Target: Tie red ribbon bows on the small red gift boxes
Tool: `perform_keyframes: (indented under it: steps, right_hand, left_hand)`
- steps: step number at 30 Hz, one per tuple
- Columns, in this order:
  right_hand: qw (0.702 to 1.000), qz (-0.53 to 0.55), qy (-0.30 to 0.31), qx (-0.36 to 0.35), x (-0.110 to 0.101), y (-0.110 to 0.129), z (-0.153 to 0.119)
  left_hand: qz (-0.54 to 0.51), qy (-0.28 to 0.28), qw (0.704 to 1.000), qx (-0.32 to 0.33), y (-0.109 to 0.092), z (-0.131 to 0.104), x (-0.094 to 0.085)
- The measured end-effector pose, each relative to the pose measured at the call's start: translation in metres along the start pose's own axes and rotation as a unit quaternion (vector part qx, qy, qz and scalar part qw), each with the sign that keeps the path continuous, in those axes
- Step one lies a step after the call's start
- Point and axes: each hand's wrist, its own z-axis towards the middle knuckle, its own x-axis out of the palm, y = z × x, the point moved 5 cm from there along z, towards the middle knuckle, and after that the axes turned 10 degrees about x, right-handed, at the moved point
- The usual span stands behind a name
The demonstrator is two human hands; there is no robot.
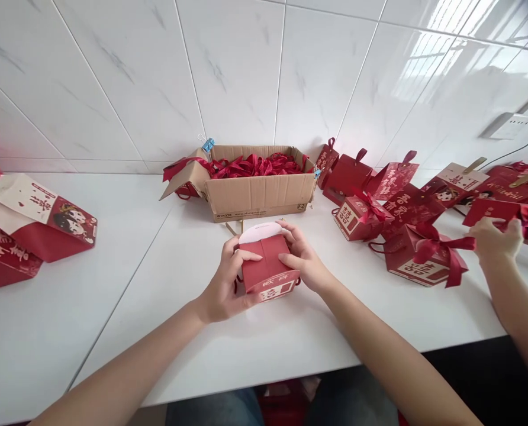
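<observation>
While left hand (224, 278), right hand (302, 257) clamp red box (268, 269), gold print unreadable.

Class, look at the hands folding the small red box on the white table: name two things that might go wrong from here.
1. Both hands, left hand and right hand, press the flaps of the red box; its pale inner flap stands up, so uneven pressure may crease it.
2. Another person's hand works close by among finished boxes with bows; a stray elbow might knock them over or off the table.
</observation>
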Motion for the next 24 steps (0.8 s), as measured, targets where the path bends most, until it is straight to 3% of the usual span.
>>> perform_keyframes:
  steps: [7,10,13,18,20,24]
  right_hand:
    - [0.999,-0.042,0.011,0.022,0.011,0.004,-0.006]
    - [0.997,-0.082,0.003,0.006,0.012,0.005,-0.007]
    - [0.990,-0.134,-0.006,-0.032,0.016,0.006,-0.008]
    - [0.966,-0.229,-0.074,-0.098,0.017,0.011,-0.004]
    - [0.948,-0.266,-0.104,-0.139,0.015,0.026,0.004]
    - [0.887,-0.309,-0.220,-0.262,0.009,0.087,0.050]
  left_hand:
    - [-0.106,-0.109,0.988,-0.027,-0.006,0.003,-0.008]
    - [-0.057,-0.111,0.991,-0.050,-0.007,0.005,-0.012]
    - [0.005,-0.101,0.995,-0.026,-0.010,0.009,-0.014]
    - [-0.002,-0.121,0.992,-0.043,-0.002,0.011,-0.017]
    - [-0.015,-0.124,0.991,-0.044,0.003,0.011,-0.017]
    - [-0.034,-0.130,0.991,-0.013,0.006,0.010,-0.016]
